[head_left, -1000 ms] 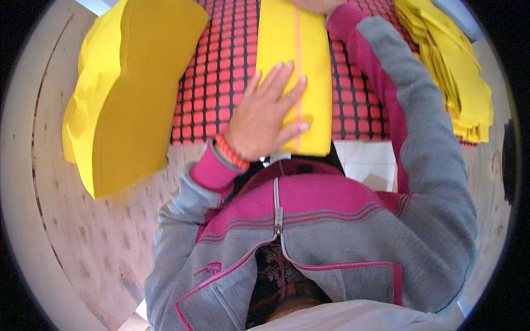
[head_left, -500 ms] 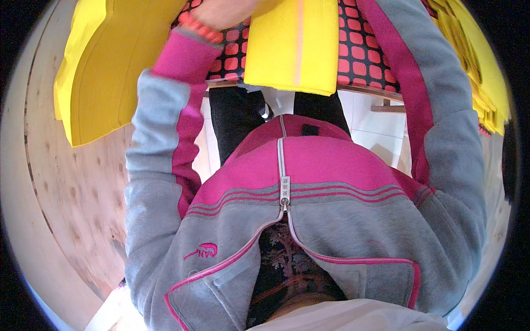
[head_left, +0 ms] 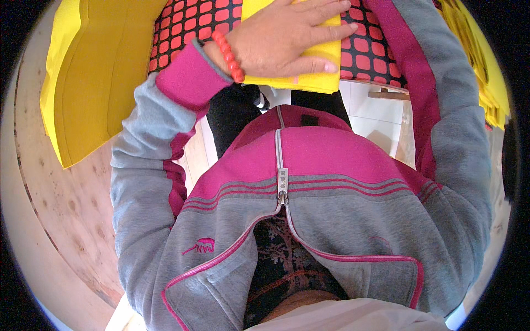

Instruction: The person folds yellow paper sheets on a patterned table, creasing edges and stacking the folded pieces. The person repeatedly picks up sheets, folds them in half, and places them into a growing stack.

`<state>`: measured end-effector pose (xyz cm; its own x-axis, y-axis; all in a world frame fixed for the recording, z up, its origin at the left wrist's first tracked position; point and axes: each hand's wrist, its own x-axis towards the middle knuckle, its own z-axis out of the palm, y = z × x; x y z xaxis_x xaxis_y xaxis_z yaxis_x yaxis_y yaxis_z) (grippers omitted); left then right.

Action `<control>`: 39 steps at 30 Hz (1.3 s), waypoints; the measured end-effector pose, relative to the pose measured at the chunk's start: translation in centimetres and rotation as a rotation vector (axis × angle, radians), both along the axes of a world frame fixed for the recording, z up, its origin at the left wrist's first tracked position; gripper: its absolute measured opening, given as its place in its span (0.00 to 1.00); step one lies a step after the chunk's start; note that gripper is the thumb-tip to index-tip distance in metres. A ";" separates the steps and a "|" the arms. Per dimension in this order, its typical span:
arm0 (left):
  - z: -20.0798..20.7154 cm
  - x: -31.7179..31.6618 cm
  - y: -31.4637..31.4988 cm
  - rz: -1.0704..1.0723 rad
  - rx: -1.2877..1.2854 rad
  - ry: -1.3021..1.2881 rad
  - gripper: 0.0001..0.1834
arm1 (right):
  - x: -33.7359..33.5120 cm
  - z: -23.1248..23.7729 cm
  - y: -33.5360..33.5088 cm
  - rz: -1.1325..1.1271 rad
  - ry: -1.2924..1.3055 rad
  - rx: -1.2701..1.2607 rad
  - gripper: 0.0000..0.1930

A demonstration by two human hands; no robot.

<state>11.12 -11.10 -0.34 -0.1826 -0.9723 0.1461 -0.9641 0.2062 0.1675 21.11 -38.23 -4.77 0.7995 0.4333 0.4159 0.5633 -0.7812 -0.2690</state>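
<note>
My left hand, with a red bead bracelet at the wrist, lies flat with fingers spread across a folded yellow felt-like cloth. The cloth rests on a red-and-black checked table cover, and its near end hangs at the front edge. A pink line shows on it beside my thumb. My right arm, in a grey and magenta sleeve, stretches up past the top edge, so my right hand is out of sight.
A large yellow sheet hangs down on the left over a pale wooden surface. More yellow cloth is stacked at the far right. Below the table edge are my dark-trousered legs and white floor tiles.
My left hand has moved right and nearer, from the top edge onto the yellow cloth, with its fingers now spread flat. The yellow sheet on the left appears slightly lower.
</note>
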 end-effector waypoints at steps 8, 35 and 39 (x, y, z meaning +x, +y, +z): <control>0.3 -4.7 5.4 0.096 0.020 0.134 0.50 | 0.7 -0.4 -0.1 0.017 -0.089 0.001 0.26; -2.3 -7.8 10.2 0.833 -0.011 2.156 0.24 | -30.0 8.0 12.1 -0.223 0.292 1.123 0.14; -2.2 -8.2 10.1 0.855 -0.038 2.127 0.22 | -35.1 4.3 14.9 -0.193 0.764 0.923 0.15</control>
<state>2.97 -1.01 -2.55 0.5175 -0.7079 -0.4807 0.6890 0.0116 0.7247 -14.03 -23.37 -0.45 0.9924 0.0692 -0.1014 -0.0881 -0.1743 -0.9807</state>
